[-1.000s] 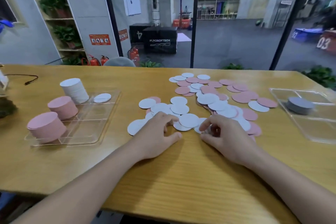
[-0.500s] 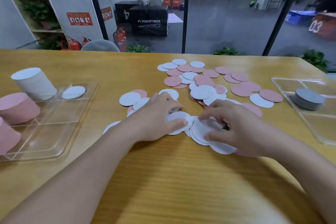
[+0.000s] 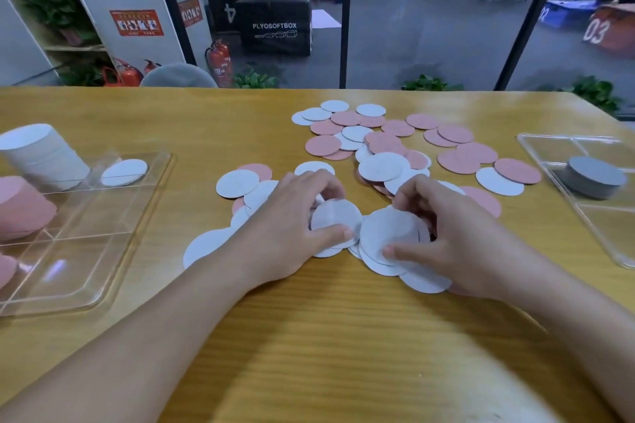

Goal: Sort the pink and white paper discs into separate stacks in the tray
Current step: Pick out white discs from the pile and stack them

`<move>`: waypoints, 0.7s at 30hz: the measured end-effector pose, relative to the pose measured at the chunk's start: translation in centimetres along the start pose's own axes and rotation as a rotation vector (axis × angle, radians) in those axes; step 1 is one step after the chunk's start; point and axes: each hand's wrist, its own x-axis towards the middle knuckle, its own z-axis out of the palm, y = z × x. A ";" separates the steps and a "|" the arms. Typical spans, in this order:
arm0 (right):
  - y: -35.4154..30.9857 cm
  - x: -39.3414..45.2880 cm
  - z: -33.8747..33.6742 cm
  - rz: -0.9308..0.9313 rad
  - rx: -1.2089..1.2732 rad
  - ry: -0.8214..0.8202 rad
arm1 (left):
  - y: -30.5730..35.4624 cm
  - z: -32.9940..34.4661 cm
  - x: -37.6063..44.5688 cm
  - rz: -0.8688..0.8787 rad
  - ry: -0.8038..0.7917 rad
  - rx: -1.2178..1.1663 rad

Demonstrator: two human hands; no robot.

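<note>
Head view, both hands still gathering white discs

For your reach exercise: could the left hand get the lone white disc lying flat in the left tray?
Probably yes: the left hand grips white discs, but bare table lies between it and the lone white disc in the open tray.

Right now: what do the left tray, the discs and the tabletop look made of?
Left tray: clear glossy plastic, likely acrylic; the table shows through and the rims catch glare.
Discs: thin matte paper or card, lying flat and overlapping, no shine.
Tabletop: yellow wood-grain, smooth satin; laminate or veneer, can't tell.
</note>
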 end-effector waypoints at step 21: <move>0.0 0.4 0.5 -0.157 0.192 0.167 | 1.0 -0.3 -0.2 -0.001 0.248 -0.503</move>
